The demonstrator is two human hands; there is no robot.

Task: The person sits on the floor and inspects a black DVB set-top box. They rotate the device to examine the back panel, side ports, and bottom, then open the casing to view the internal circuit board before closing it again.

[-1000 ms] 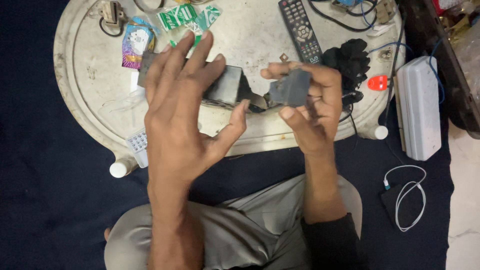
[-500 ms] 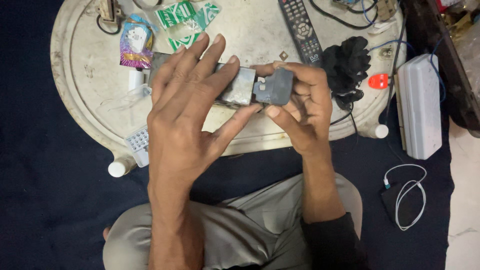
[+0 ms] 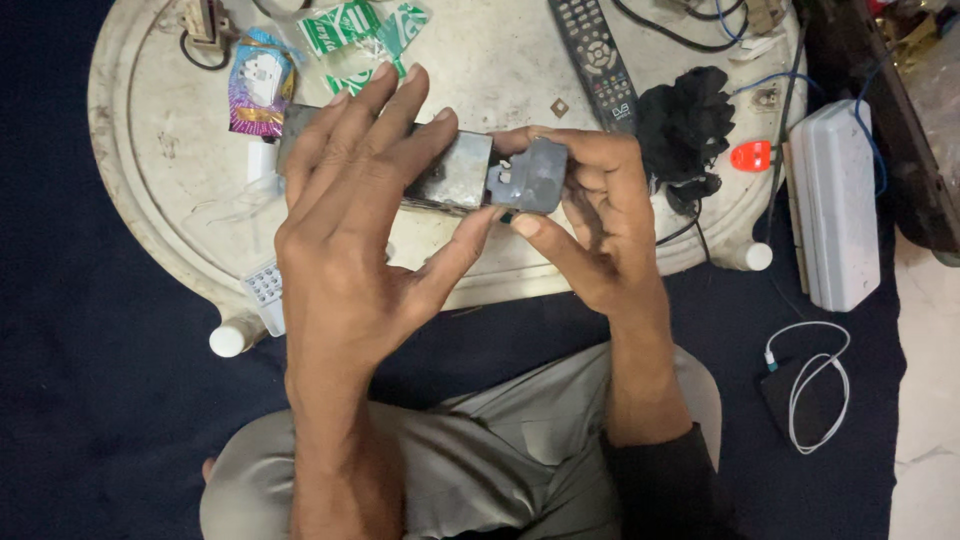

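Dark blue cloth (image 3: 110,400) covers the floor, and on it sits one round, scuffed white tray table (image 3: 150,170), with two of its white feet showing at its low edge. Over the middle of the table, one left hand (image 3: 350,230) lies flat with fingers spread on one grey metal block (image 3: 450,175), thumb under its near edge. One right hand (image 3: 600,220) at 3 o'clock from the block pinches one small grey cap piece (image 3: 530,178) between thumb and fingers; the cap touches the block's end. Most of the block is hidden under the left hand, so its shape is hard to tell.

At 12 o'clock lies one black remote control (image 3: 595,55), cut off by the top edge. Two green packets (image 3: 350,25) and one purple packet (image 3: 258,90) lie at 11 o'clock. One black cloth bundle (image 3: 685,125) and one small red thing (image 3: 750,155) sit at 2 o'clock. One long white box (image 3: 835,200) rests off the table at 3 o'clock. One white cable (image 3: 810,385) curls at 4 o'clock. Bare table shows at 9 o'clock.
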